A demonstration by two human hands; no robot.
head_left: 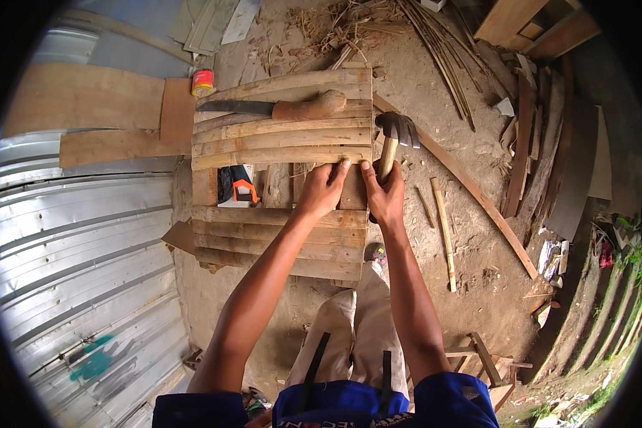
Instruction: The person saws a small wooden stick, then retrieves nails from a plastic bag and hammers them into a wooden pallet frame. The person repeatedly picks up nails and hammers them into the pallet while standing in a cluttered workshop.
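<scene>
Before me stands a low slatted bench or tabletop (pixel 285 135) of pale strips that look like split bamboo, with a gap between its far and near slats. My left hand (pixel 321 191) is closed at the gap's far edge, its thumb against the slat; whatever its fingers hold is hidden. Close beside it, my right hand (pixel 386 196) grips a hammer (pixel 390 153) by its wooden handle, the dark claw head pointing away from me. The right thumb also touches the slat's edge. A wooden-handled machete (pixel 303 108) lies across the far slats.
Through the gap an orange-and-black tool handle (pixel 245 191) shows. A red and yellow can (pixel 202 81) stands at the far left corner. Corrugated metal sheeting (pixel 85 242) runs along the left. On the right lie a long plank (pixel 471 189), a bamboo stick (pixel 444 235) and stacked boards (pixel 531 143).
</scene>
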